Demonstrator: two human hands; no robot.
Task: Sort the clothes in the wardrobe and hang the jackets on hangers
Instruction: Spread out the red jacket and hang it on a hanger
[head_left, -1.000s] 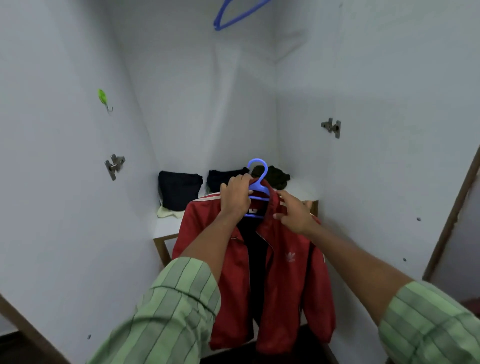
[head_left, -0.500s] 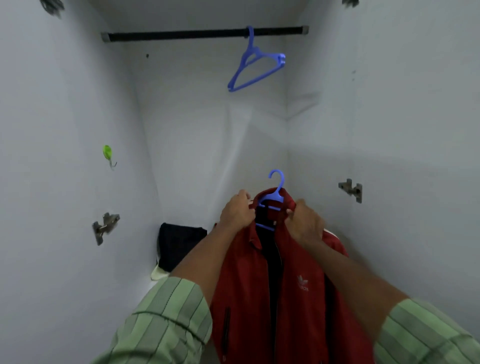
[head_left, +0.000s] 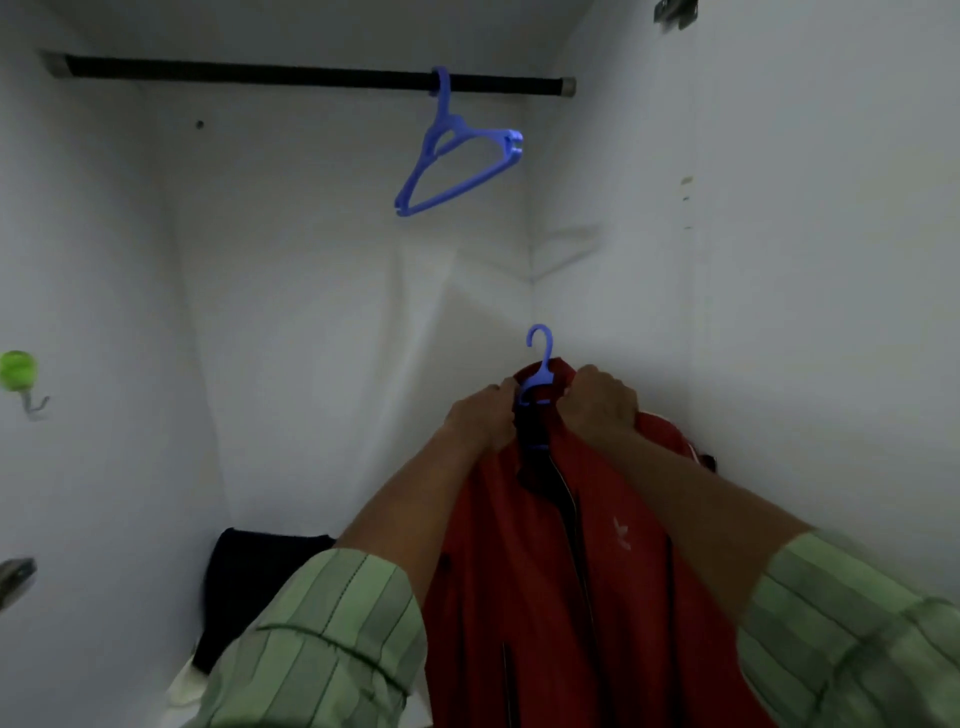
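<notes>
A red jacket (head_left: 566, 582) hangs on a blue hanger (head_left: 540, 364) whose hook sticks up between my hands. My left hand (head_left: 485, 418) grips the jacket's collar on the left of the hook. My right hand (head_left: 597, 400) grips the collar on the right. The hanger's arms are hidden inside the jacket. Above, a black rail (head_left: 260, 73) spans the wardrobe, and an empty blue hanger (head_left: 457, 156) hangs from it.
Dark folded clothes (head_left: 249, 582) lie low at the back left over something pale. A green hook (head_left: 18, 371) sticks to the left wall, with a metal hinge (head_left: 15, 577) below it. White walls close in on three sides.
Both hands have lifted the jacket on its hanger higher inside the wardrobe. My view has tilted up, so the rail and the empty hanger now show lower in the frame.
</notes>
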